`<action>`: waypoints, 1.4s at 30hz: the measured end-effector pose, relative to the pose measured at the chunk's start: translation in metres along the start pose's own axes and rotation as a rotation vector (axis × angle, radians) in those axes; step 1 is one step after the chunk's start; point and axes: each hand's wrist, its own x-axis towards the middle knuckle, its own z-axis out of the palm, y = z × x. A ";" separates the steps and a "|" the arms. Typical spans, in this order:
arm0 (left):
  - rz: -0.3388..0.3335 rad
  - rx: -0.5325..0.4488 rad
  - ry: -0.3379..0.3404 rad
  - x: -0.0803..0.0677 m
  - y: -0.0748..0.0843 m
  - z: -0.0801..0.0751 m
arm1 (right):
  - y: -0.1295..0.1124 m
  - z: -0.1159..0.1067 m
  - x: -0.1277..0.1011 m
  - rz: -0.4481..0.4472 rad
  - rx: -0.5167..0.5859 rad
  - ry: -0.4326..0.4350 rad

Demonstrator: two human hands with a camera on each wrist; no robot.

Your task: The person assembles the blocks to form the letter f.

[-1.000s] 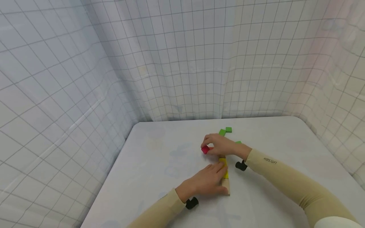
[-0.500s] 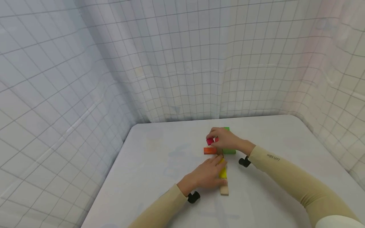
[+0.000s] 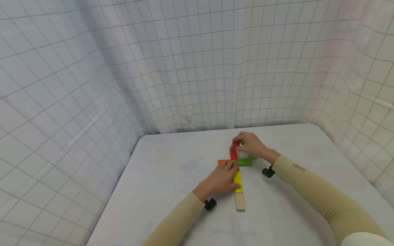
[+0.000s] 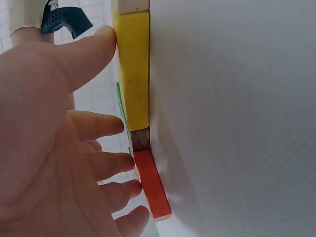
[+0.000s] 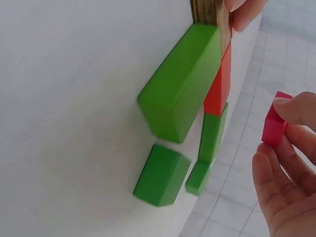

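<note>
Nearest the person, a bare wooden block (image 3: pixel 240 202) lies on the table (image 3: pixel 172 171) just behind the left hand (image 3: pixel 222 179), end to end with a yellow block (image 3: pixel 237 178). The left hand rests there with fingers spread and relaxed, its thumb touching the yellow block's side and its fingertips covering part of an orange block (image 3: pixel 222 162). Just past its fingertips lie a green block (image 3: pixel 245 162) and a red block (image 3: pixel 233 154). Farther off, the right hand (image 3: pixel 252 145) pinches a small pink cube (image 5: pixel 274 127) between thumb and fingertips, hiding most of it from the head view. More green blocks (image 5: pixel 163 175) lie beneath that hand, partly hidden.
</note>
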 end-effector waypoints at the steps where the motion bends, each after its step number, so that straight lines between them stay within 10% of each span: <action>1: -0.003 0.001 0.001 0.001 -0.001 0.000 | 0.002 -0.001 0.000 0.014 0.004 0.010; 21: -0.016 -0.057 -0.078 0.001 -0.008 -0.003 | 0.053 -0.012 -0.007 0.251 -0.014 0.131; 42: -0.009 -0.049 -0.074 0.001 -0.010 -0.001 | 0.070 -0.005 -0.007 0.419 0.026 0.079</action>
